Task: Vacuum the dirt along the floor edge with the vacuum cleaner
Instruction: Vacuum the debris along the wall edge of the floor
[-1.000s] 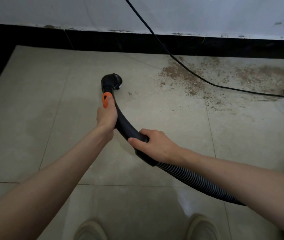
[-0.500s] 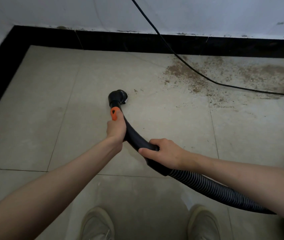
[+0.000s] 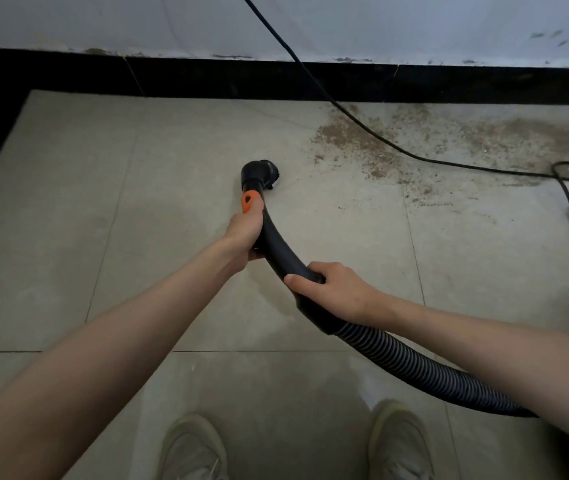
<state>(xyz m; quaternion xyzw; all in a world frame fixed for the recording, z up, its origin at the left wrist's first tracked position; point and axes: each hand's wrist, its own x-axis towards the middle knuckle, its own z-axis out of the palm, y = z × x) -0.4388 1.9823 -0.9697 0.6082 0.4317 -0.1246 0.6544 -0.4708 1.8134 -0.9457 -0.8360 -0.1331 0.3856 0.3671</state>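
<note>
While a black power cord (image 3: 373, 133) crosses the dirt (image 3: 362, 143) by the skirting (image 3: 241, 81), both hands' fingers curl around the vacuum wand (image 3: 276, 247): left hand (image 3: 245, 230) forward, right hand (image 3: 335, 289) behind. Its nozzle (image 3: 259, 174) points toward the wall, on the floor left of the dirt.

both hands grip the vacuum wand (image 3: 278, 249); nozzle (image 3: 260, 174) seemingly touching floor beside dirt (image 3: 362, 143).

beige floor tiles (image 3: 172, 202), black skirting (image 3: 241, 79), white wall (image 3: 414, 26)

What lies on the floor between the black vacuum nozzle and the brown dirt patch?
In the head view, mostly bare beige tile separates the black vacuum nozzle from the brown dirt patch; only a few stray specks lie there.
</note>
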